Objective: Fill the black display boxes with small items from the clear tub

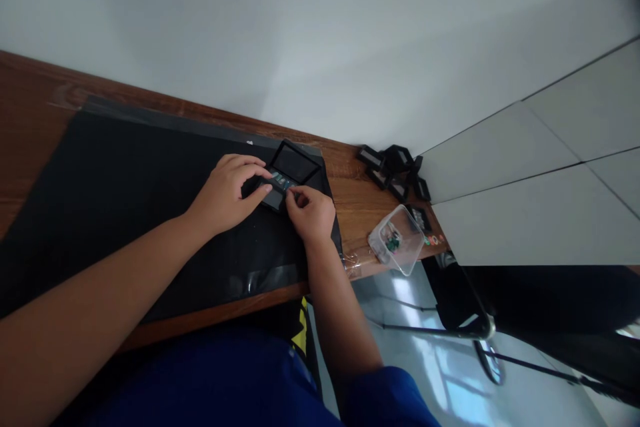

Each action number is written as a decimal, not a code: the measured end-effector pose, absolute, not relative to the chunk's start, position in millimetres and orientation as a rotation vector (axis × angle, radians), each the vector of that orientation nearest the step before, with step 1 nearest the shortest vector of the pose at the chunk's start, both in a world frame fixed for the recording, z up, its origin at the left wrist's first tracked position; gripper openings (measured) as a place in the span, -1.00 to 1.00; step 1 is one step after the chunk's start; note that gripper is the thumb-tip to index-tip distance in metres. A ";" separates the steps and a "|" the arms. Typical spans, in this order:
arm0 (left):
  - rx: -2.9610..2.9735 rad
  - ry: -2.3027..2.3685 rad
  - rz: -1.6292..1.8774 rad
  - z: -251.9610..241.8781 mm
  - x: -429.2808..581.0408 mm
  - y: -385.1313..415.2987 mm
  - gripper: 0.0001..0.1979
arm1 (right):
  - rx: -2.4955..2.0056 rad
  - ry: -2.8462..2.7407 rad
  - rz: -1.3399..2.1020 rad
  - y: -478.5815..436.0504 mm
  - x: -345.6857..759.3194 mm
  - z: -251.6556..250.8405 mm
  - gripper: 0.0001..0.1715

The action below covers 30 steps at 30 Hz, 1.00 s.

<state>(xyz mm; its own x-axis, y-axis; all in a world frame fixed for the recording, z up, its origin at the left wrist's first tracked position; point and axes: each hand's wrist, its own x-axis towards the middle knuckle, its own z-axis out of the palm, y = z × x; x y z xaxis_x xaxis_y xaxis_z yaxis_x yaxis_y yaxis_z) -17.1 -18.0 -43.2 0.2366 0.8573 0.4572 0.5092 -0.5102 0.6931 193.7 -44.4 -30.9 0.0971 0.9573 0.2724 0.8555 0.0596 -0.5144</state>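
A small black box [273, 199] lies on the black mat with its hinged lid [295, 164] raised and leaning back. Small pale and bluish pieces [281, 179] show in the box, too small to name. My left hand [227, 190] grips the box from the left, thumb at the front and index finger farther back, with a gap between them. At the box's right side, my right hand [311, 212] is closed, thumb and index finger pinched together at its edge. Whatever sits between those fingertips is hidden.
The black mat [150, 207] is taped to a wooden table [350, 197] against a white wall. Several black boxes [399, 159] are piled at the right. Near the table's right front edge stands a clear plastic container [411, 247] with green and white bits. A folding chair [445, 332] is below.
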 end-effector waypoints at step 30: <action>2.124 1.381 0.848 -66.9 -23.3 -8.2 -0.54 | -2.951 -2.058 0.582 -82.9 411.3 48.3 -0.85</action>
<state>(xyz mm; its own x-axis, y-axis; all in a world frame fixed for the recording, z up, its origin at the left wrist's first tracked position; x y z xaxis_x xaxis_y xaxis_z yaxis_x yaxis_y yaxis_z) -23.3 -8.2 -66.9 0.3041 0.9211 0.2432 0.6336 -0.3862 0.6704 411.3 -82.9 48.3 0.3541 0.7808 -0.5148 0.9348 -0.2781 0.2210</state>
